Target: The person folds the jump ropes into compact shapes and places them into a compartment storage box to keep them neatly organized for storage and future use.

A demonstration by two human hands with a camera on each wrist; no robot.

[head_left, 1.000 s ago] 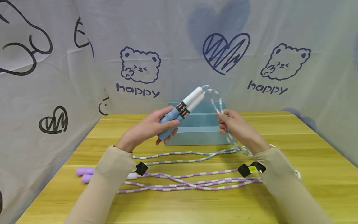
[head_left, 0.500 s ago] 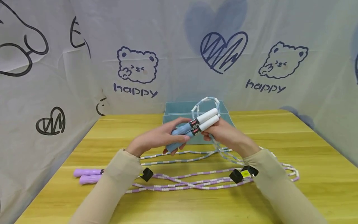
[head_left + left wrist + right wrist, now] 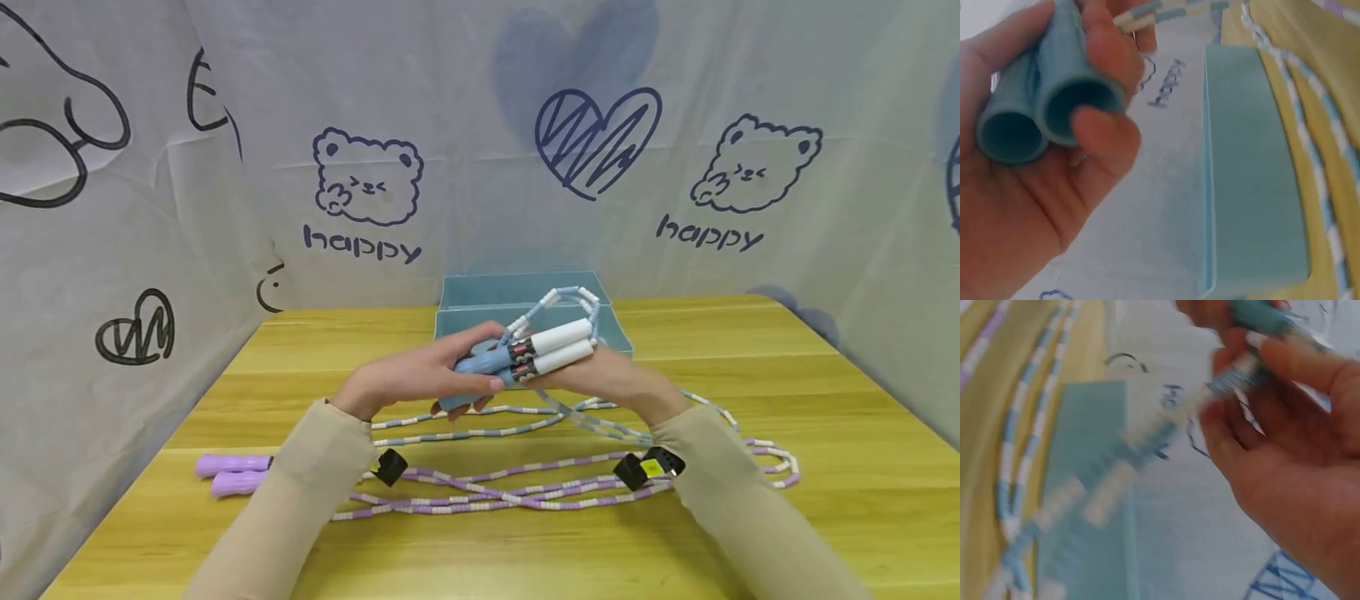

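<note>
My left hand (image 3: 408,375) holds the two blue-and-white handles (image 3: 558,337) of a beaded jump rope side by side, white ends pointing right. In the left wrist view, the hollow blue ends of the handles (image 3: 1010,128) face the camera, a fingertip at one opening. My right hand (image 3: 611,372) is close behind the handles, which hide its fingers from the head view. In the right wrist view, that hand (image 3: 1297,456) pinches the doubled blue-and-white rope (image 3: 1147,440), blurred, near the handles. A loop of this rope (image 3: 558,293) arches above the handles; the rest trails onto the table.
A light blue open box (image 3: 459,321) stands at the table's back, behind the hands. A purple-and-white jump rope (image 3: 555,502) lies stretched across the wooden table (image 3: 465,558), its purple handles (image 3: 236,475) at left. A printed curtain (image 3: 480,200) encloses the back and sides.
My right hand has moved left to the handles, bringing the rope with it. The handles have come lower and tilted flatter, and the rope loop now bends back over them.
</note>
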